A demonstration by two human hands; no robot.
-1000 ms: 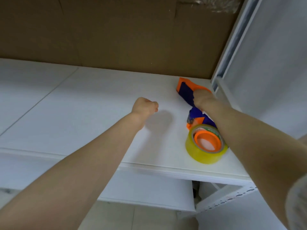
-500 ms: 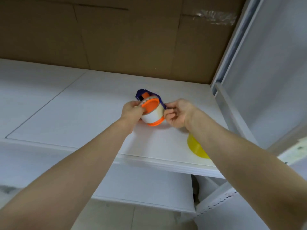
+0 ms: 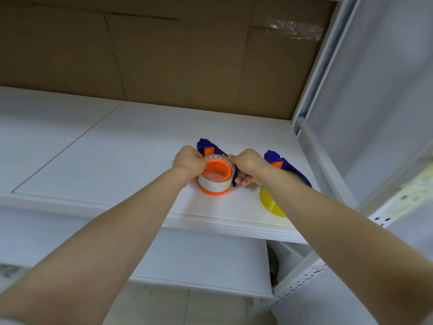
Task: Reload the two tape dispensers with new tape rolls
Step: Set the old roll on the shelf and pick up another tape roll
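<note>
Both hands have come together since a second ago, left grip (image 3: 188, 160) and right grip (image 3: 246, 165) now clasping the first dispenser (image 3: 206, 147) and its white roll (image 3: 212, 184) on the shelf (image 3: 117, 148), so I judge this reload under way, second dispenser (image 3: 278, 160) with yellow roll (image 3: 269, 200) waiting alongside.

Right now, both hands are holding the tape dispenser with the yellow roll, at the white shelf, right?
No. In the head view, the left hand and right hand hold the tape dispenser carrying the white tape roll, at the white shelf. The yellow tape roll sits in the second dispenser, to the right.
</note>
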